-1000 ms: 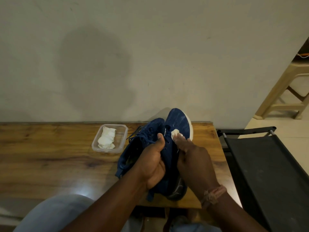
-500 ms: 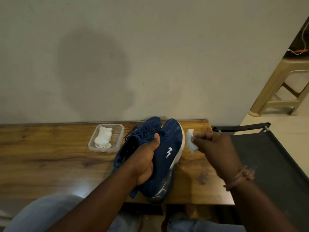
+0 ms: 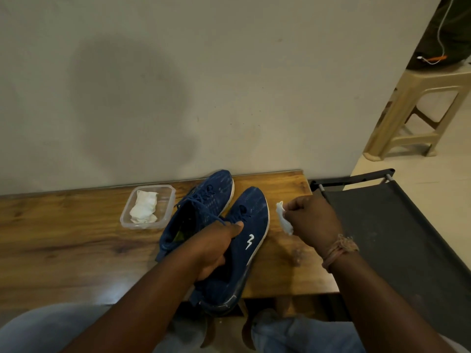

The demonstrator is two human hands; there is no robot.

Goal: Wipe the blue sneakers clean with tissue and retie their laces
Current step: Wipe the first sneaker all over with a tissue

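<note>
Two blue sneakers lie side by side on the wooden table [image 3: 63, 240]. The right sneaker [image 3: 251, 225], with a white logo and white sole, is gripped at its collar by my left hand [image 3: 216, 247], thumb on the laces. The left sneaker [image 3: 204, 202] lies beside it, laces loose, its toe near the wall. My right hand [image 3: 313, 220] is off to the right of the shoes, above the table's right end, pinching a small crumpled white tissue [image 3: 284, 217]. The tissue is apart from the shoe.
A clear plastic container [image 3: 163, 215] holding more white tissue [image 3: 144, 206] sits left of the sneakers near the wall. A black fabric cot [image 3: 395, 238] adjoins the table's right end. A beige plastic stool [image 3: 418, 113] stands on the floor beyond. My knees are below the table edge.
My right hand lifted the tissue off the right sneaker's toe and moved it to the right. The left hand lowered that sneaker from a tilted pose down beside the other shoe.
</note>
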